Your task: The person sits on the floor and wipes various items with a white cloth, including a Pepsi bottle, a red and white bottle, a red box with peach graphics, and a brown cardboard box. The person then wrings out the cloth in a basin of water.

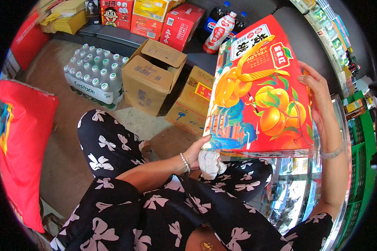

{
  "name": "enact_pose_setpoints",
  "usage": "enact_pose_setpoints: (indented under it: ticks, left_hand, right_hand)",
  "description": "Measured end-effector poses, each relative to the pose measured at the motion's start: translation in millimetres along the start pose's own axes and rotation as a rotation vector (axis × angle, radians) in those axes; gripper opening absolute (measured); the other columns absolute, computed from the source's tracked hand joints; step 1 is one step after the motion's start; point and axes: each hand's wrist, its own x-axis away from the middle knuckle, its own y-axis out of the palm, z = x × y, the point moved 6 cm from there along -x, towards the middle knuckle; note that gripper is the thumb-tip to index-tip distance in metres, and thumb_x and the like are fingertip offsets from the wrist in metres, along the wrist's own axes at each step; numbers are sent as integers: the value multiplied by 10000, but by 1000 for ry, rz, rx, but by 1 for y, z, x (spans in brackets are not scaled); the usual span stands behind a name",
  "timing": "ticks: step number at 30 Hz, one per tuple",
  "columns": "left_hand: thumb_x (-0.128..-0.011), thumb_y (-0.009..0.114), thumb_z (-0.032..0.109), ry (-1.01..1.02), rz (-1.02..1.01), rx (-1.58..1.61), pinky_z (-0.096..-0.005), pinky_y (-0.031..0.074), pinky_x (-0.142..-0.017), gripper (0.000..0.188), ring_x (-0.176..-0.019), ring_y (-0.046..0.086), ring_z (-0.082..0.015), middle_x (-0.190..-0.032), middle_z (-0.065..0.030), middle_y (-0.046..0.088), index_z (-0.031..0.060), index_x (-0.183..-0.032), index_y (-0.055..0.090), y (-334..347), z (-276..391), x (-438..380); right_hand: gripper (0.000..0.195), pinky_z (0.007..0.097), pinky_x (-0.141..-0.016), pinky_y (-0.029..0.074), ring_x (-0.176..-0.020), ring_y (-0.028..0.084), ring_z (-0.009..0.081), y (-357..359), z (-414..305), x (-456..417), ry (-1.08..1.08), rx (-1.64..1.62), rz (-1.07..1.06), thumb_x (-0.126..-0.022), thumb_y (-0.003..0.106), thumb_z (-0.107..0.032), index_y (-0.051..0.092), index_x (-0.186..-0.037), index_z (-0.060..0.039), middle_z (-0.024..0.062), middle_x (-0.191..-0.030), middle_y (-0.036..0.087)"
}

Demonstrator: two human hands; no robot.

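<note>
A red gift box of yellow peaches [270, 94], with a yellow ribbon handle [254, 75] on its printed face, is held up tilted at the right of the view. My left hand [198, 152] grips its lower left corner and also has a crumpled white cloth [210, 164], which hangs below that corner. On the box's right edge lies my right hand [315, 89], fingers bent over the side. Part of each hand is hidden by the box.
Shrink-wrapped water bottles [95, 75], an open cardboard carton [150, 78] and a second carton [191, 100] stand on the floor. Behind are a dark shelf with boxes [182, 26] and drink bottles [220, 31]. A glass display case [292, 188] and green crates [358, 157] are at right; a red bag [25, 150] at left.
</note>
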Motion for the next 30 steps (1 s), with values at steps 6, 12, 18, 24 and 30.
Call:
enact_pose_setpoints:
  ticks: [6,12,18,24,30]
  left_hand:
    - [-864,543,521,107,91,-80,-394,556,-698,542,-737,656,-255,-931,-107,662,74,-1172,553,4,-3,35]
    - [-863,537,529,127,264,127,-398,532,-621,522,-673,620,-280,-895,-102,657,74,-1115,583,-36,1,38]
    - [-889,478,529,123,137,139,-369,556,-597,553,-673,652,-253,-1016,-135,675,100,-1230,557,-42,30,33]
    - [-873,468,624,102,871,-830,-313,511,-599,618,-721,650,-205,-973,-114,695,69,-1055,668,-53,89,59]
    - [-925,529,426,1078,929,-495,-269,429,-537,379,-583,536,-128,-734,-27,591,70,-848,635,0,177,105]
  right_hand:
    - [541,281,-780,514,-892,636,180,13,-2,-7,11,-37,-68,-738,679,-85,522,-1237,51,150,-1086,609]
    - [561,267,-767,506,-861,638,166,54,23,-26,60,-23,-104,-718,693,-83,522,-1238,39,140,-1031,635]
    - [662,370,-993,370,-1183,481,329,84,61,-59,-232,544,-95,-781,650,-446,533,-1266,-12,237,-1233,538]
    - [625,410,-1075,282,-1305,352,393,107,52,-40,-396,831,-70,-876,535,-498,481,-1334,-77,251,-1382,411]
    - [554,410,-1095,243,-1321,326,393,108,53,-26,-427,819,-190,-897,556,-368,437,-1378,-120,237,-1390,407]
